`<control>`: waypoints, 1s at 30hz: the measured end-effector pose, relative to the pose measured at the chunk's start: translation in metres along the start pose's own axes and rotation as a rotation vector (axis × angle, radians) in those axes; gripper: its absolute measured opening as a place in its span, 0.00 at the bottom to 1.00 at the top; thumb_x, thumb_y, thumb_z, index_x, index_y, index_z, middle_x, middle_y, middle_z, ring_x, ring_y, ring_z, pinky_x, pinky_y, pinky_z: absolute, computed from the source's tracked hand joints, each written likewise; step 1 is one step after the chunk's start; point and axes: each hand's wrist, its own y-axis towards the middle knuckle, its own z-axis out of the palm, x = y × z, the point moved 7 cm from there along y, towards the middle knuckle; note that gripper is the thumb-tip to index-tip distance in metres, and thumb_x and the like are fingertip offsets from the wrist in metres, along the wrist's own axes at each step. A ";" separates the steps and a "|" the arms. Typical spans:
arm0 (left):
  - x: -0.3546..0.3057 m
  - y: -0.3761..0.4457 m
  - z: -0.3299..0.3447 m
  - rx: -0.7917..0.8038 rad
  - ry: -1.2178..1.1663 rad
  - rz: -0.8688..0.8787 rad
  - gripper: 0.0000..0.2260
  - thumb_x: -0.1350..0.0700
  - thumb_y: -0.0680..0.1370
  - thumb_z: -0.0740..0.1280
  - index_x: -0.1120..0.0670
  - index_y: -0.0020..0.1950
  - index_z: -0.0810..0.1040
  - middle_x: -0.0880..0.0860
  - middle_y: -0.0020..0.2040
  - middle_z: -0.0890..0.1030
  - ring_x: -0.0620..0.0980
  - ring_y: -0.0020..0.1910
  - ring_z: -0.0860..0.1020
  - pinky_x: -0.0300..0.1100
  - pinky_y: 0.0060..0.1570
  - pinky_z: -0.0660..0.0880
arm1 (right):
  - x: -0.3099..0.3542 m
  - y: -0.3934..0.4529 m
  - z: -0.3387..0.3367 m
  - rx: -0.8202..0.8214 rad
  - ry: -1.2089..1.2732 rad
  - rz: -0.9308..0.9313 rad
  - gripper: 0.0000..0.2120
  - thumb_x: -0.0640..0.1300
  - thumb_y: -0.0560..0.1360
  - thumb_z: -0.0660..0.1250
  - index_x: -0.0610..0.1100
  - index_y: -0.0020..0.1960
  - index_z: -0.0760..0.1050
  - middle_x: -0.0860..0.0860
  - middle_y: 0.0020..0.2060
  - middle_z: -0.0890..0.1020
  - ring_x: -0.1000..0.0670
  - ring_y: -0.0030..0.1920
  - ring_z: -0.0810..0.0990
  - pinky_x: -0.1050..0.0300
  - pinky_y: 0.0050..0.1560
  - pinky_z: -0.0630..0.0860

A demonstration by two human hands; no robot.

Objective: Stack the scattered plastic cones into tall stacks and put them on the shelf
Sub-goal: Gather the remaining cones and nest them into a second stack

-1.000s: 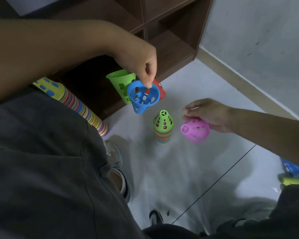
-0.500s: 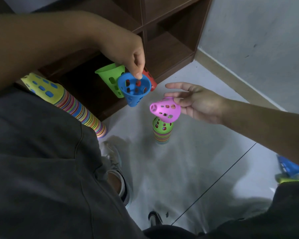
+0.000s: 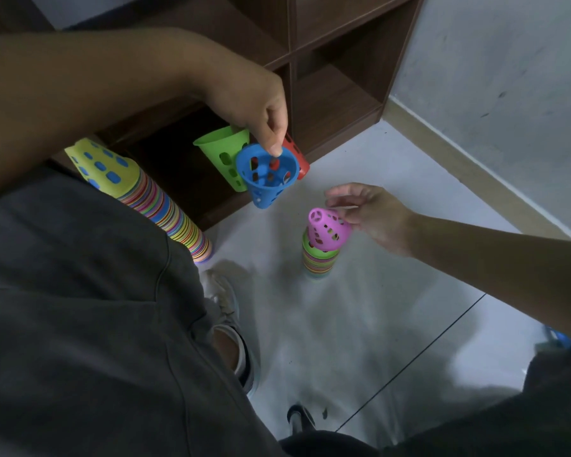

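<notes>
Pink cone (image 3: 327, 229) going onto floor stack (image 3: 318, 260) – tilted, not seated.
R hand (image 3: 373, 216) pinches its side to steer it; L hand (image 3: 261, 107) grips blue cone (image 3: 267, 174) rim w/ green + red, ready next – shelf (image 3: 337, 103) behind.

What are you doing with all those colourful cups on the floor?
A person is stacking plastic cones. The right hand is setting a pink cone onto the short stack on the floor. The left hand holds a blue cone, a green cone and a red one. A tall stack leans by the shelf.
</notes>
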 end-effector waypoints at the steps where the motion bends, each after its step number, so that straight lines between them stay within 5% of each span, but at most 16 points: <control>1: 0.002 0.003 0.001 0.018 -0.005 0.007 0.09 0.44 0.69 0.79 0.46 0.42 0.85 0.48 0.40 0.86 0.52 0.44 0.85 0.60 0.53 0.81 | -0.002 -0.001 -0.001 -0.014 -0.047 -0.005 0.18 0.26 0.78 0.62 0.41 0.63 0.77 0.45 0.56 0.81 0.48 0.54 0.79 0.59 0.50 0.78; 11: -0.018 0.001 0.000 0.100 -0.053 0.150 0.07 0.47 0.76 0.73 0.50 0.46 0.86 0.51 0.43 0.86 0.51 0.45 0.84 0.52 0.54 0.80 | 0.042 -0.021 -0.014 0.047 -0.030 -0.108 0.13 0.42 0.80 0.67 0.45 0.65 0.76 0.47 0.58 0.82 0.51 0.57 0.79 0.58 0.58 0.76; 14: -0.027 0.003 -0.004 0.062 -0.140 0.195 0.08 0.47 0.76 0.73 0.51 0.45 0.86 0.62 0.43 0.84 0.51 0.39 0.78 0.49 0.46 0.73 | 0.058 -0.035 -0.009 0.123 0.032 -0.119 0.18 0.48 0.75 0.70 0.45 0.64 0.76 0.43 0.61 0.82 0.48 0.60 0.81 0.55 0.59 0.78; 17: -0.031 0.008 -0.005 0.022 -0.316 0.177 0.07 0.51 0.77 0.73 0.53 0.47 0.86 0.66 0.46 0.83 0.52 0.41 0.78 0.48 0.47 0.72 | 0.061 -0.045 -0.004 0.126 0.117 -0.090 0.28 0.53 0.67 0.72 0.45 0.64 0.74 0.43 0.60 0.81 0.47 0.60 0.82 0.54 0.57 0.79; 22: -0.038 0.015 0.002 0.018 -0.722 0.095 0.07 0.59 0.79 0.70 0.61 0.53 0.83 0.60 0.52 0.86 0.54 0.50 0.85 0.46 0.52 0.82 | 0.063 -0.051 -0.006 0.086 0.192 -0.095 0.30 0.50 0.68 0.75 0.46 0.67 0.69 0.46 0.59 0.82 0.49 0.57 0.84 0.52 0.57 0.81; 27: -0.044 0.017 0.008 0.040 -0.828 0.054 0.08 0.58 0.78 0.71 0.58 0.55 0.82 0.56 0.53 0.86 0.52 0.53 0.85 0.46 0.55 0.80 | 0.065 -0.056 -0.018 -0.038 0.077 -0.160 0.21 0.45 0.77 0.71 0.45 0.67 0.70 0.47 0.56 0.83 0.51 0.52 0.84 0.52 0.54 0.82; 30: -0.042 0.016 0.011 0.030 -0.796 0.035 0.12 0.62 0.74 0.74 0.58 0.56 0.81 0.53 0.47 0.87 0.50 0.49 0.86 0.42 0.49 0.81 | 0.064 -0.059 -0.020 -0.058 0.008 -0.191 0.18 0.46 0.77 0.71 0.44 0.65 0.71 0.47 0.53 0.83 0.55 0.46 0.83 0.54 0.50 0.81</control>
